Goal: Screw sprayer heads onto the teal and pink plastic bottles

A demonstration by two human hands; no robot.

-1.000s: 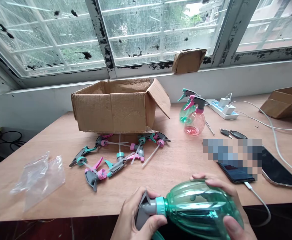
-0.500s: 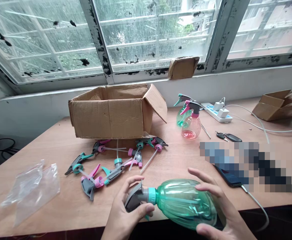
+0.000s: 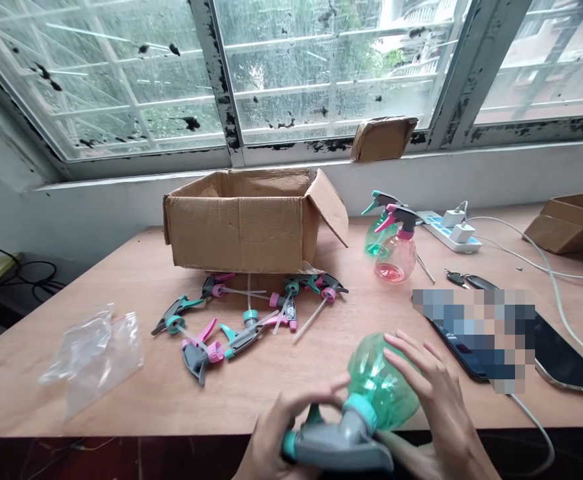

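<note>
a person's two bare hands work a green spray bottle (image 3: 378, 383) at approx 5 o'clk, tipped over the near edge of a wooden desk (image 3: 171, 413), w/ its base facing away toward 1 o'clk. both arms come in from the bottom edge. the l. hand (image 3: 271, 437), at 6 o'clk, is bent inward, fingers curled & clasped round the nozzle end of the grey spray head (image 3: 341, 445), nozzle aimed at 9 o'clk; its thumb is hidden. the r. hand (image 3: 438, 393), betw. 4 & 5 o'clk, is raised, wrist low, fingers half open, slightly spread & pointing to 10 o'clk along the bottle's r. side, thumb tucked below; can't tell if it grips or only rests there. a teal collar (image 3: 361, 410) sits at the bottle neck, tightness unclear. loose pink & teal trigger heads (image 3: 248, 327) w/ thin tubes lie at approx 7 o'clk, in front of an open cardboard box (image 3: 236, 233) at 9. a pink spray bottle (image 3: 396, 260) stands upright at 3, partly covering another green one (image 3: 372, 243). clear plastic bags (image 3: 104, 367) lie flat at 8.
</note>
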